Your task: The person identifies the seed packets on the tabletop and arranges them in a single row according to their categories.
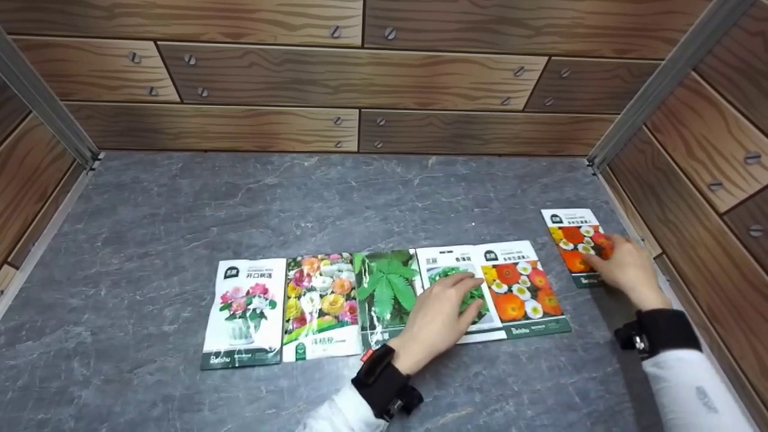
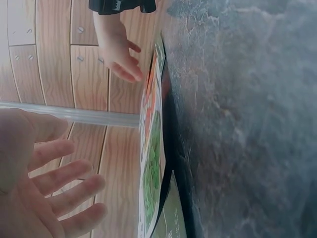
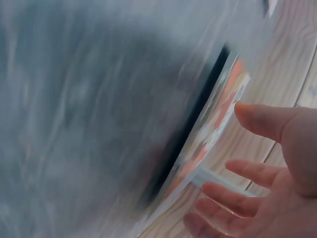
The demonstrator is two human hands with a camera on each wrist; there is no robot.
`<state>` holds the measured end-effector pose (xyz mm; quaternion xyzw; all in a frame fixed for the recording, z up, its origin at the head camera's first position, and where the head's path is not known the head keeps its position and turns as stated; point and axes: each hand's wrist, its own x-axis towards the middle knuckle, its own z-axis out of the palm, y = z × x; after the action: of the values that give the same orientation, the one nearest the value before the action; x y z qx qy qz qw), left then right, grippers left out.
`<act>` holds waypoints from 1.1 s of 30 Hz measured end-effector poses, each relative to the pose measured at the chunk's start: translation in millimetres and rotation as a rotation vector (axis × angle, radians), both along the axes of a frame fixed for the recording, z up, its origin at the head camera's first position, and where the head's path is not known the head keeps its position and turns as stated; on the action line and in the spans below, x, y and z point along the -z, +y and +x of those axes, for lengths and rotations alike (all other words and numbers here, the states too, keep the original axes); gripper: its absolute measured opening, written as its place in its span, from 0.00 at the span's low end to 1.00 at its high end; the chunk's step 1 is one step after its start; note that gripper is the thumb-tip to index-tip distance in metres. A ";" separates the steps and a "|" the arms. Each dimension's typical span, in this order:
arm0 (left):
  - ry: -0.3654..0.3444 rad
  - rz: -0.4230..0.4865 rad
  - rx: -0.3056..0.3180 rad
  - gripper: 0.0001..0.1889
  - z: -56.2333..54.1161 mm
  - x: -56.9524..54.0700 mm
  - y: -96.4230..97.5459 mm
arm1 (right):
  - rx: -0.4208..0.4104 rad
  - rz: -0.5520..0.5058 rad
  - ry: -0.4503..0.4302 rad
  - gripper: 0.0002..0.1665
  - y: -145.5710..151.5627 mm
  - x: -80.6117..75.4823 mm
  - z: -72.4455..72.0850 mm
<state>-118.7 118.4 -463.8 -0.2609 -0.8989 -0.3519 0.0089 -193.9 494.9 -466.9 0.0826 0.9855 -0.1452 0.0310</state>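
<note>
Several flower seed packets lie side by side on the grey marbled table. My left hand [image 1: 441, 318] is over the green-leaf packet [image 1: 432, 258] and partly covers it; the left wrist view shows its fingers spread and relaxed, holding nothing. Beside that lies a packet of orange and white poppies [image 1: 522, 288]. A similar poppy packet [image 1: 570, 240] lies apart at the right. My right hand [image 1: 633, 273] is at that packet's right side, its thumb and fingers overlapping the flower picture. In the right wrist view its fingers are loosely extended, the thumb [image 3: 262, 121] close to the packet's face.
Left along the row lie a large-leaf packet [image 1: 384, 285], a mixed-flower packet [image 1: 321, 300] and a potted-flower packet [image 1: 243, 312]. Wood-patterned walls [image 1: 360, 78] enclose the table at the back and sides, with metal posts [image 1: 672, 78] at the corners.
</note>
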 end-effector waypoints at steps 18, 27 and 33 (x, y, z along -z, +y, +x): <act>-0.078 0.127 -0.047 0.19 1.6 -4.8 2.1 | 0.179 -0.041 -0.059 0.53 12.6 -12.6 -2.5; -0.213 0.364 -0.063 0.18 0.1 -8.1 1.7 | 0.211 -0.270 0.169 0.34 -7.8 -27.5 5.7; -0.384 0.622 -0.110 0.19 -6.2 -10.6 8.9 | 0.218 -0.476 0.285 0.29 -40.8 -39.3 20.6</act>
<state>-124.9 127.3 -453.3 -0.1261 -0.7469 -0.6499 -0.0622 -173.2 454.1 -427.7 0.1572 0.9034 -0.3850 -0.1050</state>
